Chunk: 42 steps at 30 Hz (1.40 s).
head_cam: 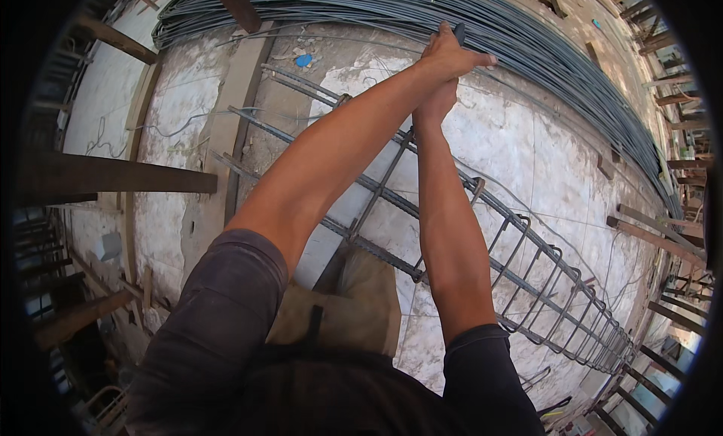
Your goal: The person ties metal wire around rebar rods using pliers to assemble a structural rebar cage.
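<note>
Both my arms reach forward over a rebar cage and come together beyond its near bars. My left hand (452,55) is the farther one, in front of the bundle of steel bars (525,63), with one digit pointing right. A dark, rounded end of an object (460,34), perhaps a tool handle, shows beside its fingers; which hand holds it is unclear. Just below, my right hand (438,105) is partly hidden by my left wrist, and its fingers are not visible. The cage of ribbed bars and stirrups (511,278) runs beneath my forearms toward the lower right.
Timber planks (243,97) cross the floor at left, with a dark wooden post (141,173) jutting in. Loose wire (175,128) lies nearby. A blue disc (303,60) rests on rubble. More timbers (655,241) stick out at right. The tiled floor (502,131) is dusty and stained.
</note>
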Available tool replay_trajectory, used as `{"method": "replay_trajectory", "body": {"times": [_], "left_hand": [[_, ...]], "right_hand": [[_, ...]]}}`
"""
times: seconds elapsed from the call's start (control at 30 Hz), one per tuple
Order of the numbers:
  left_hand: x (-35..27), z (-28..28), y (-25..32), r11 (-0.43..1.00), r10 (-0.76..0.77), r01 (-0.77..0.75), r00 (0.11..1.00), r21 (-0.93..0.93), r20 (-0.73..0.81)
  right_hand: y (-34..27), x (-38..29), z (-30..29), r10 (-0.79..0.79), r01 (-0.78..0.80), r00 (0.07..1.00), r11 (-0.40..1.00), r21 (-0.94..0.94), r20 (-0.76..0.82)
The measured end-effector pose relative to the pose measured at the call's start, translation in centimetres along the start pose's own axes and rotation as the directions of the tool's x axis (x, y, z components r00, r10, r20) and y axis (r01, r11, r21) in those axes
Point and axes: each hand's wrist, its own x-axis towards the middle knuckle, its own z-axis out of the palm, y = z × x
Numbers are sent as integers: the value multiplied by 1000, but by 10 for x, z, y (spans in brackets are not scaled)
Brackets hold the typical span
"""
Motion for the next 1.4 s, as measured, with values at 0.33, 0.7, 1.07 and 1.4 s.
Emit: {"method": "replay_trajectory", "body": {"times": [0.33,0.7,1.07,1.4], "left_hand": [[53,1,-35,680,-187,538,785,-499,591],[82,42,-111,560,-204,722,596,-406,777],[15,30,17,976,71,-120,965,182,253],[75,102,-79,973,-134,218,805,-79,578]], "right_hand": [[-1,14,-33,117,-432,837,741,514,535],[21,24,-3,327,-599,776,651,467,540],[4,-9,-24,-70,144,976,917,371,-206],[26,25,-12,530,-644,765,606,467,367]]}}
